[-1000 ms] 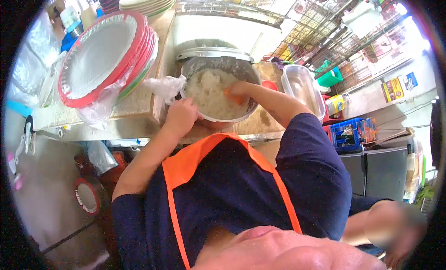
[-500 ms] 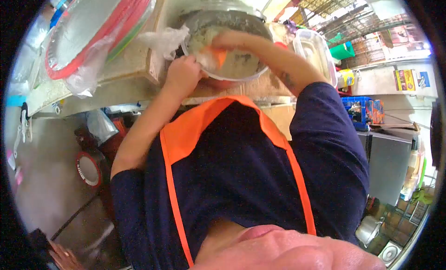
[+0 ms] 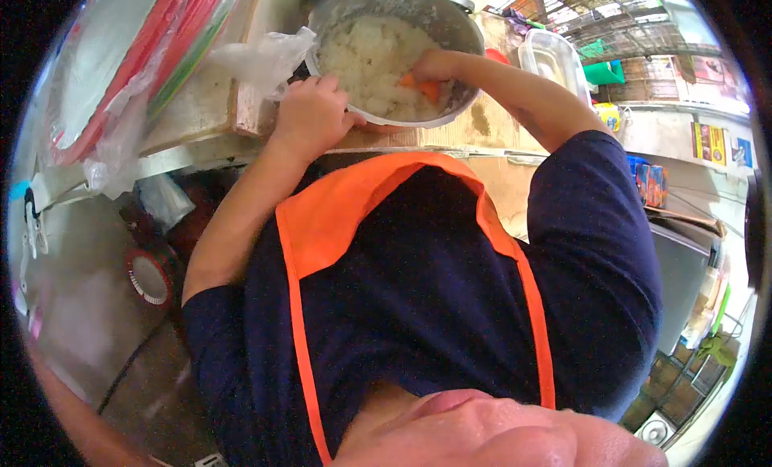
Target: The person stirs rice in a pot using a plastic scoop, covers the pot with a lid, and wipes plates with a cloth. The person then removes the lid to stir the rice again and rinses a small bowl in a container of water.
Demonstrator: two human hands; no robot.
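Observation:
A round metal pot [image 3: 474, 45] holds a white, clumpy mass that looks like cooked rice [image 3: 370, 57]. My left hand [image 3: 314, 113] is closed on the pot's near left rim. Inside the pot at the right, my right hand [image 3: 438, 67] grips an orange tool [image 3: 426, 88]. The tool's lower part is hidden in the white mass, so its exact kind cannot be made out. A crumpled clear plastic bag [image 3: 269, 61] lies just left of the pot, close to my left hand.
Plastic-wrapped red-rimmed trays [image 3: 133, 73] stand on the wooden counter [image 3: 201, 117] at the left. Right of the pot is a clear plastic tub [image 3: 555, 61]. A red-rimmed round object [image 3: 149, 276] sits low at the left. Another person's arm [image 3: 80, 415] shows at the lower left.
My right hand has moved right and slightly down inside the pot with the orange tool, uncovering more of the white mass. My left hand stays at the rim. The whole view has shifted slightly.

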